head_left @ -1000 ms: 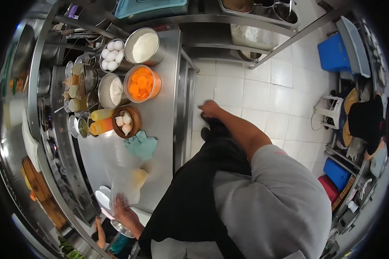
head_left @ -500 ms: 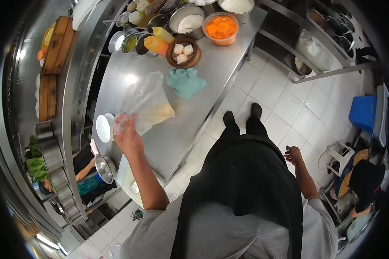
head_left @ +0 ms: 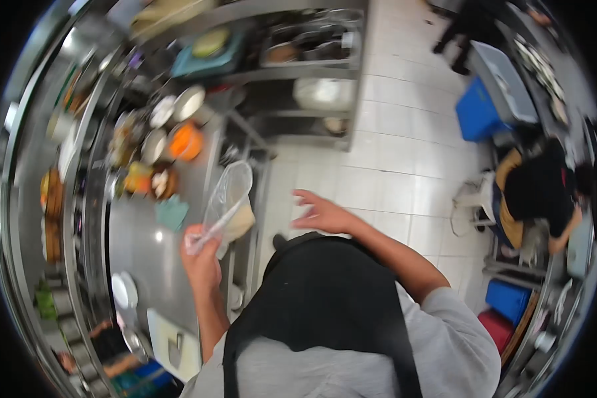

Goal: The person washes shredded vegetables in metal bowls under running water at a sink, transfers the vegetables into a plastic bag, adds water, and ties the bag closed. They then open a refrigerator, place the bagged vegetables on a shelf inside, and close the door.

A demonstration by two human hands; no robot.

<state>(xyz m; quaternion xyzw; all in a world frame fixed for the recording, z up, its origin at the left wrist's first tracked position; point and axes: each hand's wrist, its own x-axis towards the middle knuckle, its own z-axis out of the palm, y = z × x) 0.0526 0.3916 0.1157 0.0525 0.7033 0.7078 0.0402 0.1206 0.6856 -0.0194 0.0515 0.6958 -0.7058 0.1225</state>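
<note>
My left hand (head_left: 203,255) is closed on the gathered edge of a clear plastic bag (head_left: 227,199), held up near the counter's front edge. Something pale yellow (head_left: 239,224) lies low inside the bag. My right hand (head_left: 322,213) is raised over the floor in front of my apron, its fingers apart and nothing in it. On the steel counter (head_left: 142,245) left of the bag are a teal cloth (head_left: 172,212), a round wooden container (head_left: 162,181) with white pieces, and a tub of orange slices (head_left: 186,142).
White bowls (head_left: 124,290) and a white board (head_left: 174,345) are on the near counter. A shelf unit (head_left: 298,71) stands ahead. At the right are a blue bin (head_left: 477,109) and a seated person (head_left: 540,189). Another person stands at the top right; someone else is at the lower left.
The view has swung. My left hand has lifted the bag from above the counter toward its front edge. My right hand has risen from my side and its fingers have spread.
</note>
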